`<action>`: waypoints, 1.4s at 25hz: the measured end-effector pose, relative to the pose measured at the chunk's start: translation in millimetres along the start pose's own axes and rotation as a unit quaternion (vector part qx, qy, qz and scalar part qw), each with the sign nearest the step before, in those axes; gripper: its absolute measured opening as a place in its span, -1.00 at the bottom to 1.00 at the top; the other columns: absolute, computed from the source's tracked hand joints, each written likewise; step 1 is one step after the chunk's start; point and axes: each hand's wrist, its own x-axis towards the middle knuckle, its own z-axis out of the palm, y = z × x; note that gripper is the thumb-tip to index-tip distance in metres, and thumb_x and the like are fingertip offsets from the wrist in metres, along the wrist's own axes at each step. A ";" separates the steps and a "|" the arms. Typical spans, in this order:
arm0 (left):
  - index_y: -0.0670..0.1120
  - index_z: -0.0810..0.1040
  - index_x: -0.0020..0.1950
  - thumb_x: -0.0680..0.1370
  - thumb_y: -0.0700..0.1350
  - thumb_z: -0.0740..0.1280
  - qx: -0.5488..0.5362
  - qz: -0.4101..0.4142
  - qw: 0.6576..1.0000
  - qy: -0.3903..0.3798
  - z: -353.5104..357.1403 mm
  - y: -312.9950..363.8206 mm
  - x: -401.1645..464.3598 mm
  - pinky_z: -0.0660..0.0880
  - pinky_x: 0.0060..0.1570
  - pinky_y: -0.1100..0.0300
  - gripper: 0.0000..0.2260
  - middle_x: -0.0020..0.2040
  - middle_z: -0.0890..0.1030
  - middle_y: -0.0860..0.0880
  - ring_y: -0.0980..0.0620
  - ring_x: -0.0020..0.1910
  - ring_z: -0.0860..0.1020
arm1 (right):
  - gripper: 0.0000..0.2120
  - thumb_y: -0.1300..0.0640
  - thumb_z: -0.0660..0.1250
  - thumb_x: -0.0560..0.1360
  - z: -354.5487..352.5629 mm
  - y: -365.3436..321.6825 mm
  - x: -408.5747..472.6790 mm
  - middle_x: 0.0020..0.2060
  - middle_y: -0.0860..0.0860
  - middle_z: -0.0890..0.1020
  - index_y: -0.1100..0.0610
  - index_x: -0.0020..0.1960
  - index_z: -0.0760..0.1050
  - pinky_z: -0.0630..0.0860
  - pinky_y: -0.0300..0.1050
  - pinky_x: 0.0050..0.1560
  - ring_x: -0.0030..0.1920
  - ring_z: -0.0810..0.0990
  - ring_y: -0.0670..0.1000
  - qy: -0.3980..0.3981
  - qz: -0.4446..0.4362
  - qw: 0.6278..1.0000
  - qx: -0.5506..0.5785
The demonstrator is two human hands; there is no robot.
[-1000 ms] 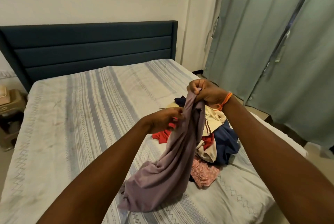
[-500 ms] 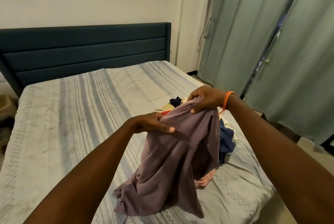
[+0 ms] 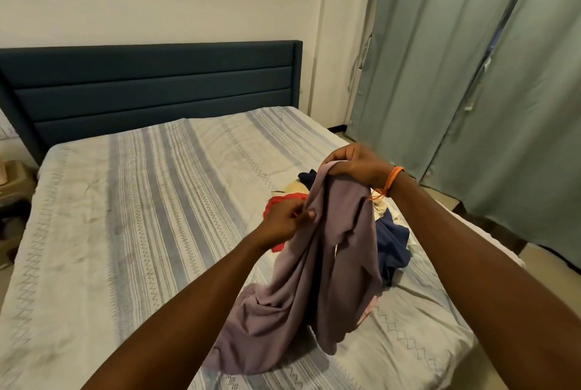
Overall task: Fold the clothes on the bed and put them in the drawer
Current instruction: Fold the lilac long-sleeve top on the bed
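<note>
Step in hand: opening out the first piece, not folding yet. My right hand [image 3: 355, 166] has its grip closed on the top edge of the mauve garment [image 3: 314, 279], holding it up. My left hand [image 3: 287, 219] pinches a lower edge between thumb and fingers. The garment hangs bunched and twisted, its bottom end dragging on the bed [image 3: 125, 216] near the foot. The pile of clothes [image 3: 390, 232] sits right behind it, unfolded. No drawer in view.

Next, as I judge it: find the two matching corners, spread the hands apart, lay it flat on the free sheet to my left.
</note>
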 end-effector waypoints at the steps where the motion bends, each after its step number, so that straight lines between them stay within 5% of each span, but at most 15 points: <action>1: -0.14 0.47 -0.27 0.53 0.15 0.33 -0.018 -0.004 1.000 0.022 -4.7 -1.4 0.7 0.36 -0.28 0.09 -0.62 -0.33 0.47 -0.09 0.01 -0.33 0.42 | -0.87 0.22 0.35 0.54 -2.4 2.3 -0.5 -0.14 -0.05 0.68 0.10 -0.06 0.67 0.51 -0.38 -0.10 -0.14 0.60 -0.17 0.008 0.000 1.000 0.003; 4: -0.27 0.60 -0.18 0.50 0.15 0.39 -0.092 -0.040 0.992 0.073 -30.6 -9.4 3.6 0.51 -0.16 0.03 -0.55 -0.27 0.58 -0.16 0.01 -0.23 0.53 | -0.83 0.14 0.36 0.55 -13.8 12.7 -4.9 -0.20 0.14 0.67 0.19 -0.11 0.68 0.53 -0.27 -0.15 -0.21 0.57 -0.07 0.008 0.017 1.000 -0.022; 8: -0.22 0.70 0.02 0.54 -0.16 0.41 -0.103 -0.039 0.990 0.089 -73.6 8.1 8.6 0.61 0.06 0.08 -0.84 -0.08 0.71 -0.13 -0.05 -0.01 0.67 | -0.76 -0.02 0.41 0.50 -17.8 29.3 -3.3 -0.25 0.10 0.69 0.13 -0.17 0.70 0.57 -0.05 -0.13 -0.26 0.59 -0.01 0.006 0.053 0.991 -0.126; 17: -0.25 0.66 -0.19 0.57 -0.21 0.34 -0.135 -0.037 0.987 0.082 -124.6 54.4 4.7 0.60 -0.13 0.14 -0.81 -0.26 0.64 -0.12 -0.03 -0.20 0.61 | -0.85 -0.06 0.45 0.46 -21.9 6.3 7.9 -0.25 -0.07 0.69 0.00 -0.10 0.71 0.59 -0.04 -0.10 -0.19 0.62 0.01 -0.005 0.002 0.974 -0.225; 23: -0.15 0.50 -0.09 0.68 -0.04 0.14 0.157 0.007 0.979 0.128 -99.3 66.1 6.0 0.38 -0.21 0.24 -0.73 -0.21 0.51 0.00 0.10 -0.25 0.44 | -0.76 0.03 0.41 0.52 -7.5 -7.7 -0.3 -0.21 0.17 0.63 0.22 -0.09 0.65 0.47 -0.12 -0.17 -0.24 0.52 -0.01 0.025 0.013 0.993 -0.118; 27: -0.04 0.52 -0.08 0.67 -0.07 0.17 0.109 0.047 0.988 0.096 -79.1 81.3 -1.7 0.37 -0.21 0.28 -0.81 -0.20 0.54 0.07 0.13 -0.20 0.48 | -0.57 -0.04 0.45 0.47 25.3 -34.7 -8.6 0.14 -0.01 0.62 0.08 0.29 0.55 0.52 -0.13 0.15 0.08 0.57 -0.03 -0.044 -0.014 0.999 -0.004; 30: -0.05 0.52 -0.02 0.61 0.01 0.30 0.099 0.059 0.991 0.070 -81.0 90.2 -6.6 0.41 -0.18 0.25 -0.86 -0.17 0.56 0.04 0.11 -0.19 0.51 | -0.93 0.12 0.41 0.52 39.6 -45.3 -4.1 -0.24 0.02 0.68 0.07 -0.07 0.67 0.56 -0.09 -0.13 -0.22 0.61 0.00 -0.018 -0.073 0.996 -0.044; 31: -0.06 0.51 0.02 0.56 0.05 0.37 0.125 0.046 0.989 0.056 -86.2 90.8 -9.4 0.42 -0.20 0.26 -0.80 -0.15 0.56 0.03 0.12 -0.18 0.50 | -0.89 0.14 0.39 0.54 40.2 -49.0 -3.3 -0.32 -0.04 0.65 0.03 -0.15 0.66 0.51 -0.18 -0.20 -0.28 0.57 -0.05 0.006 -0.080 0.996 -0.047; 35: -0.12 0.59 0.00 0.44 0.10 0.49 0.261 -0.049 0.963 -0.053 -109.8 77.0 -28.8 0.57 -0.11 0.13 -0.67 -0.07 0.61 -0.07 -0.03 -0.09 0.58 | -0.88 0.13 0.40 0.53 43.7 -61.5 -6.1 -0.19 -0.07 0.68 0.10 0.02 0.69 0.50 -0.31 -0.11 -0.18 0.61 -0.09 0.097 -0.141 0.982 -0.081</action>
